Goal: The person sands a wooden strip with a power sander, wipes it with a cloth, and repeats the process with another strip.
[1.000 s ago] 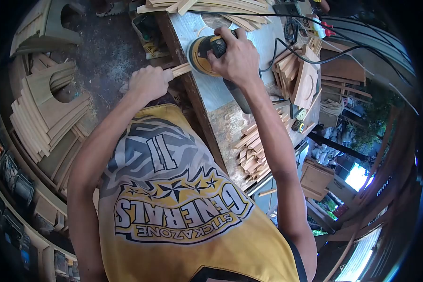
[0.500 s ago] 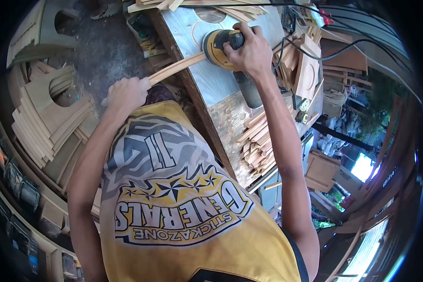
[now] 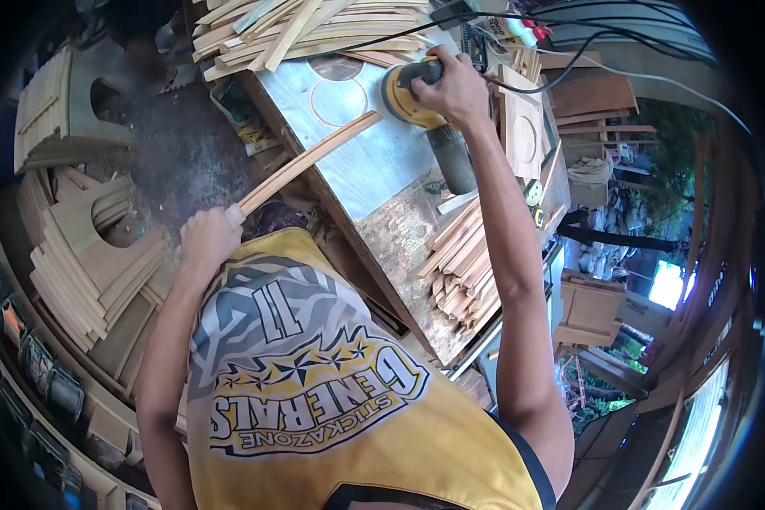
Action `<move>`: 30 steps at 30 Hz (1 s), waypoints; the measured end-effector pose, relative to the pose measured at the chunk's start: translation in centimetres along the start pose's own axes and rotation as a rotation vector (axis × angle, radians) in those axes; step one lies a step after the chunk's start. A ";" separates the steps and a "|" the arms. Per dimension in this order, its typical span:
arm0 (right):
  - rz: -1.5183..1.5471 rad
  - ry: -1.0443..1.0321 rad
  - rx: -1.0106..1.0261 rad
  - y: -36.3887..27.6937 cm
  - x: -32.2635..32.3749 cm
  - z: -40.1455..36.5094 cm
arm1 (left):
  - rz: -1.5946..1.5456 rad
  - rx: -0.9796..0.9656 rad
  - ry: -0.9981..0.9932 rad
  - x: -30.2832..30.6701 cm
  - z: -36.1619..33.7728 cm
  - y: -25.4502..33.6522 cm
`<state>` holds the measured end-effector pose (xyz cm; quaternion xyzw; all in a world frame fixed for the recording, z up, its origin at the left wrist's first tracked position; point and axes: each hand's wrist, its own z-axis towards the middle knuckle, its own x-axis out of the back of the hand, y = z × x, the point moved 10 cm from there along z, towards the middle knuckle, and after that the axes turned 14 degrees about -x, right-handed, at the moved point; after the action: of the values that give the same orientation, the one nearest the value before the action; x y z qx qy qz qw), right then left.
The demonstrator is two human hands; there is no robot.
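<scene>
My right hand (image 3: 456, 87) is wrapped round the top of a yellow and black orbital sander (image 3: 401, 95), which is over the pale board on the workbench. A dark dust canister (image 3: 452, 161) hangs off the sander's near side. In my left hand (image 3: 210, 238) is the near end of a thin wooden strip (image 3: 310, 159). The strip slants across the bench edge, and its far tip ends just short of the sander. The fingers of my left hand are closed, partly hidden from this angle.
Wooden strips lie piled at the bench's far end (image 3: 306, 25) and in a stack (image 3: 467, 272) nearer me. A light sheet (image 3: 357, 183) covers part of the workbench (image 3: 399, 225). Black cables (image 3: 561, 72) run from the right. Curved wooden pieces (image 3: 93, 263) lean at left.
The wooden strip has drawn back toward me with my left hand, so its tip is now apart from the sander. The view has shifted, showing more of the far strip pile.
</scene>
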<state>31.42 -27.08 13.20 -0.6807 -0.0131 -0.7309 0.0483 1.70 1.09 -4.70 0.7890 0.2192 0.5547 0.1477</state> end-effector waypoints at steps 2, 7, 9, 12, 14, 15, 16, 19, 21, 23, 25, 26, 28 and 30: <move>0.012 -0.056 0.038 -1.3 -0.3 -1.1 | 0.010 0.004 0.012 0.2 0.2 0.0; 0.060 -0.137 0.078 -3.8 -3.0 -3.8 | -0.005 -0.006 -0.049 -0.6 0.9 0.4; 0.025 -0.182 0.101 -5.2 -3.2 -5.6 | -0.045 0.010 -0.083 -0.9 1.4 0.5; 0.024 -0.179 0.231 -7.9 -3.0 -8.2 | -0.042 -0.015 -0.076 -1.0 1.9 0.9; 0.038 -0.199 0.271 -8.8 -2.9 -8.7 | -0.012 -0.046 -0.039 -0.8 2.2 1.0; 0.033 -0.210 0.277 -8.5 -3.3 -8.4 | -0.020 -0.038 -0.044 -1.0 2.2 0.8; 0.033 -0.177 0.259 -7.8 -3.3 -7.4 | -0.042 -0.030 -0.035 -1.1 2.2 0.7; 0.031 -0.125 0.226 -5.9 -3.7 -5.0 | -0.076 -0.014 -0.033 -1.1 1.6 0.9; 0.049 -0.083 0.193 -5.4 -3.1 -4.4 | -0.084 -0.012 -0.037 -0.9 1.9 1.1; 0.053 -0.071 0.209 -6.1 -3.0 -5.1 | -0.097 -0.019 -0.081 -1.4 2.3 1.4; 0.119 -0.076 0.304 -8.0 -2.8 -6.9 | -0.073 -0.023 -0.080 -1.3 2.6 1.5; 0.107 -0.102 0.288 -8.4 -2.9 -7.0 | -0.052 -0.022 -0.072 -1.1 2.7 1.4; 0.089 -0.106 0.278 -8.4 -3.3 -6.0 | -0.023 -0.033 -0.065 -0.9 2.2 1.3; 0.053 -0.090 0.266 -7.7 -3.9 -4.9 | 0.019 -0.033 -0.024 -0.8 1.8 0.9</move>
<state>26.19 -19.66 9.34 -0.7006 -0.0940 -0.6898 0.1568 3.34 -0.09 -5.51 0.7952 0.2009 0.5499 0.1580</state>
